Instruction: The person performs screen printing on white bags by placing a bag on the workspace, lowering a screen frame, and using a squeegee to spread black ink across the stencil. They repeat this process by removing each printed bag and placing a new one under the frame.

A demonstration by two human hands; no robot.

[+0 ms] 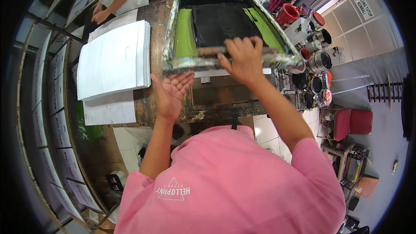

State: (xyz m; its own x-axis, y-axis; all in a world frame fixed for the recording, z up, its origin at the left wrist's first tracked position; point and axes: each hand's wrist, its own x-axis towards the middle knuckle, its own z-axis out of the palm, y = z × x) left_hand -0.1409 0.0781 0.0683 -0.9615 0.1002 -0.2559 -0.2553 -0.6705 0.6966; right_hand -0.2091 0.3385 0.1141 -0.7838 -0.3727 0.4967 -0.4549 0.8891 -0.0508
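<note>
In the head view, looking down past my pink shirt [234, 177], my right hand [245, 58] is at upper centre, fingers curled over a brown bar [209, 52] that I take for the wooden handle of a squeegee. The bar lies along the near side of a printing screen [186, 63], which spans the upper middle of the view above a worn wooden surface [145, 104]. Its blade is hidden from me. My left hand [172, 90], left of centre, is palm up with the fingers extended, holding nothing, just below the screen's near left corner; I cannot tell whether its fingertips touch the rim.

I judge the bar stiff and fairly light, but slick wherever ink has reached it, so the dry wood near its middle seems the best hold. The screen looks heavier and rigid at its paint-crusted rim; that rim is where to grip. Its inner mesh, dark in the middle [216, 26] between green bands [183, 32], is probably taut, wet and easily damaged, so not for fingers. At upper left, a stack of white sheets [112, 58] looks light, bendable and easily smudged
</note>
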